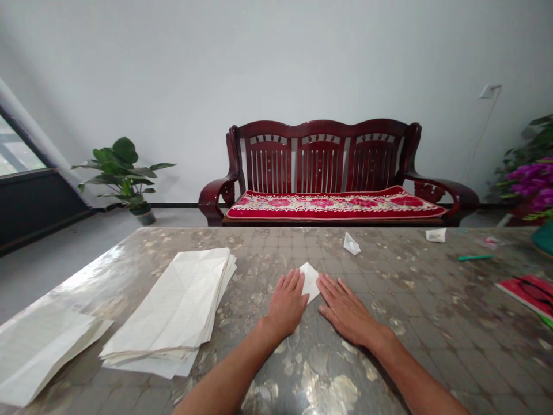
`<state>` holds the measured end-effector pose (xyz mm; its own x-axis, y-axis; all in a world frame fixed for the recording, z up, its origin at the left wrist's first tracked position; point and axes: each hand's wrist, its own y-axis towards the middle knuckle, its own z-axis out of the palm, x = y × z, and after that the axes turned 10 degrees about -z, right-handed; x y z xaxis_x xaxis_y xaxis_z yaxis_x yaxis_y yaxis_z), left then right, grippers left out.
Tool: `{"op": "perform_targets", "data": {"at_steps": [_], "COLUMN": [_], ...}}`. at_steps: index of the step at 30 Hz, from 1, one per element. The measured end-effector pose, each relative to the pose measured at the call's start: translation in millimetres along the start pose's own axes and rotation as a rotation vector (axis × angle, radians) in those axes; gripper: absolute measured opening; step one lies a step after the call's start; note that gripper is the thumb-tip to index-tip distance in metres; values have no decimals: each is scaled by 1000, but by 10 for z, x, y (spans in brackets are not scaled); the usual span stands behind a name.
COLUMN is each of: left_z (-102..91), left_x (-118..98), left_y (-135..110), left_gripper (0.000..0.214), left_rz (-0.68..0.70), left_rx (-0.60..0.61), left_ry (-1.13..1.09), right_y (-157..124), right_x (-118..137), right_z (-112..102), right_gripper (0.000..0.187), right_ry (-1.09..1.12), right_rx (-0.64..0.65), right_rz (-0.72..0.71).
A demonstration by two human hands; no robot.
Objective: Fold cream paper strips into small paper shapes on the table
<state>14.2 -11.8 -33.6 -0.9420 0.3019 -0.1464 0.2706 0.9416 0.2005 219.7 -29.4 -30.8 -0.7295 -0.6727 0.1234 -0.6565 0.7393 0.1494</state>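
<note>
A small folded piece of white paper (310, 278) lies on the patterned table (302, 369) in front of me. My left hand (287, 302) lies flat on its left part, fingers stretched out. My right hand (345, 308) lies flat beside its right edge, fingers spread and touching the paper's edge. Neither hand grips anything.
A stack of creased white sheets (177, 311) lies to the left, with more sheets (38, 351) at the near left corner. Two small folded papers (351, 244) (436, 234), a green pen (475, 257) and a red booklet (529, 291) lie further right. A wooden bench (332, 173) stands behind.
</note>
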Motion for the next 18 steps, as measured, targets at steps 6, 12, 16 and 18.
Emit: {"op": "perform_targets", "data": {"at_steps": [6,12,16,18], "left_z": [42,81,109,117], "left_x": [35,58,59,58], "left_y": [-10,1,12,13], "left_gripper": [48,49,49,49], "left_rz": [2,35,29,28], "left_rx": [-57,-86,-99,-104], "left_ry": [75,91,98,103], "right_y": [80,346,493,536], "right_x": [92,145,65,31], "right_z": [-100,-147,-81,-61], "right_gripper": [54,54,54,54], "right_ry": [-14,28,136,147], "right_rx": [-11,10,86,97], "right_rz": [93,66,30,45]}}
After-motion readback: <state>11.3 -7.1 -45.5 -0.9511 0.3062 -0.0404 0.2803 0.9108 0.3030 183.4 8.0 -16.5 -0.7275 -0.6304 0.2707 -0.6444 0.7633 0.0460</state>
